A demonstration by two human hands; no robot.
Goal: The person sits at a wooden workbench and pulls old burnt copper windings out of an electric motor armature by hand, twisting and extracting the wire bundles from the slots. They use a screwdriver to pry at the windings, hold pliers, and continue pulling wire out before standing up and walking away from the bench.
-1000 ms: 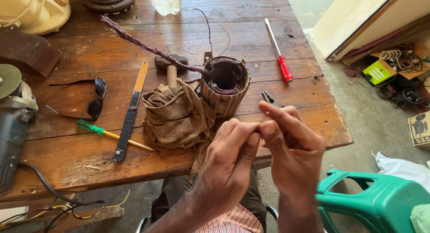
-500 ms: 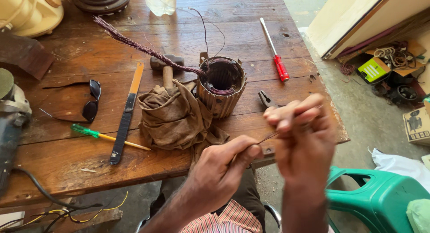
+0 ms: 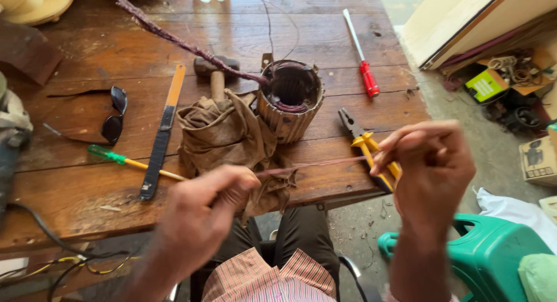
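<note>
Wooden workbench (image 3: 69,203), left hand (image 3: 200,218), right hand (image 3: 432,165), taut wire (image 3: 316,164)

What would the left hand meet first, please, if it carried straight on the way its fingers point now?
The left hand points up and right along the taut copper strand. Going on that way, it would probably first meet the brown cloth bunched just ahead, then the wound stator core. Depth is unclear, so it may pass above the cloth.

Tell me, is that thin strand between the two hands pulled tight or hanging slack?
Tight. The thin strand runs nearly straight from the left hand to the right hand, with no sag.
</note>
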